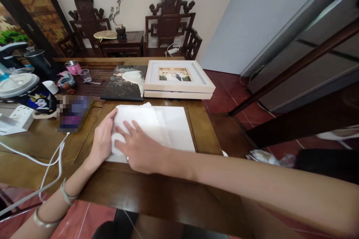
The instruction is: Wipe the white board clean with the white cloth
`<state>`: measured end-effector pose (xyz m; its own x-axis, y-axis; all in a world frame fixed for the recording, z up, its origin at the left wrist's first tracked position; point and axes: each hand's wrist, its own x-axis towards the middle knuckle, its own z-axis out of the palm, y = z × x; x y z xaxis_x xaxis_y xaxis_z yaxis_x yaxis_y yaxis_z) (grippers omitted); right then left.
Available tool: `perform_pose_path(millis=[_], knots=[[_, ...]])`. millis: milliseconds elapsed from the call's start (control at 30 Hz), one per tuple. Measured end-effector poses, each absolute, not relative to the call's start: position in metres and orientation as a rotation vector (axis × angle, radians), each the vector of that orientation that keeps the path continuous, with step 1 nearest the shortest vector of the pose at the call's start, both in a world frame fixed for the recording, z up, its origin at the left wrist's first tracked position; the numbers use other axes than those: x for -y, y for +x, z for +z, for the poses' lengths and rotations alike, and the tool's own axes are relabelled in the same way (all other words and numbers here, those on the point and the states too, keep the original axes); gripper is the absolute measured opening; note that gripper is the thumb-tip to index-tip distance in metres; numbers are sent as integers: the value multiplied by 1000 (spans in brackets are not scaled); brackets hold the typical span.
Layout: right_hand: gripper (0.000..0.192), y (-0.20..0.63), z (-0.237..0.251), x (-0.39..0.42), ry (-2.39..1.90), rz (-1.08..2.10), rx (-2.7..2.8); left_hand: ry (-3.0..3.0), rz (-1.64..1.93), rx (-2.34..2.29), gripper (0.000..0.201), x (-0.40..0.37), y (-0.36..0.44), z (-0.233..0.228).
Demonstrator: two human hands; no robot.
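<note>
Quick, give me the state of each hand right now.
Left hand: open, cupped against the left edge of the white folded cloth, gripping nothing.
Right hand: open, fingers spread, pressed flat on the cloth.

Two hands, the left hand [102, 140] and right hand [140, 149], are pressing on one white sheet [165, 125] at the tabletop's [207, 134] centre. Two carved chairs [86, 18] [171, 16] are standing at the top. One white frame [179, 78] and one dark photo print [125, 82] are lying mid-frame, and two bracelets [67, 194] [42, 221] are circling the lower-left wrist.
</note>
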<state>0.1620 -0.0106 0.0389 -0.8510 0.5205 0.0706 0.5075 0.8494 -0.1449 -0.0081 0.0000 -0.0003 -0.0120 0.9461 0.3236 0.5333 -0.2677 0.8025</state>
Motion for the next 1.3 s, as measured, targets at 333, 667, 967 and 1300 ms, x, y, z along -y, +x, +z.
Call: perform_pose_path(millis=[333, 667, 967, 1300], knots=[[28, 215, 79, 40, -581, 506, 3148, 2182, 859, -1585, 53, 1, -2, -5], [21, 196, 65, -49, -1130, 504, 2770, 2377, 732, -1549, 44, 0, 1, -6], [20, 156, 69, -80, -1101, 620, 2621, 2362, 730, -1544, 45, 1, 1, -2], [16, 268, 52, -62, -1343, 547, 2550, 2404, 698, -1568, 44, 1, -3, -11]])
